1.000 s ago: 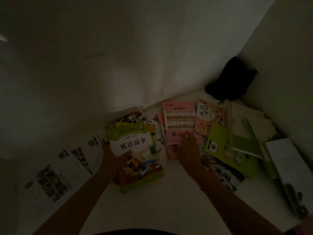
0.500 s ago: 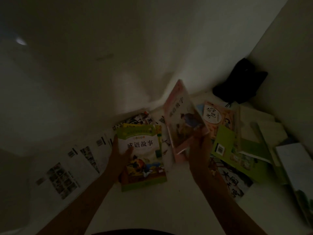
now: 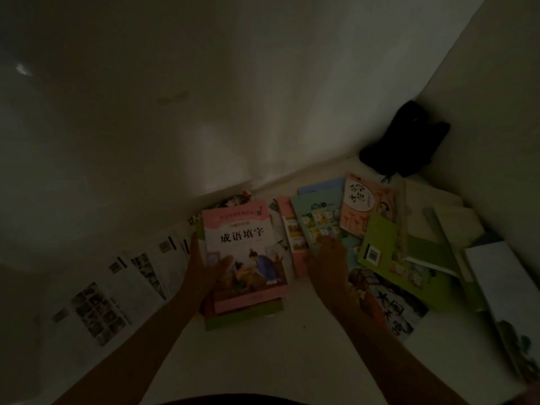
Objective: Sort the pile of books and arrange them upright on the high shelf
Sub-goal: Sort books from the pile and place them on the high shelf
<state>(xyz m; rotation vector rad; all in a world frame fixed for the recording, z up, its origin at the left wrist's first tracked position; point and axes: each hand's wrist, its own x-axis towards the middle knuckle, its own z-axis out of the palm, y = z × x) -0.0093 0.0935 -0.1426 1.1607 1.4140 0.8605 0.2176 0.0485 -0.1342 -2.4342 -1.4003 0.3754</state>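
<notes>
While the room is very dim, the head view shows a white shelf (image 3: pixel 292 355) with books spread flat on it. The left hand (image 3: pixel 204 276) holds a small stack (image 3: pixel 245 287) at its left edge, thumb on the cover and fingers behind, so it is closed on the stack. The top book is pink (image 3: pixel 242 247) and its title reads 成语填字. The right hand (image 3: pixel 330 267) lies open, fingers spread, on the loose pile to the right. Its fingertips touch a pale green book (image 3: pixel 315 220); I cannot tell if they grip it.

This green book lies just ahead of the right fingers, its long axis pointing away from the person and leaning a little left. The right hand is clearly nearer, so I judge it should take this book next and bring it left to the stack.

Further right lie a book with a barcode (image 3: pixel 377 247) and a cover reading 大闹天宫 (image 3: pixel 391 311). A black bag (image 3: pixel 406 138) sits in the corner.
</notes>
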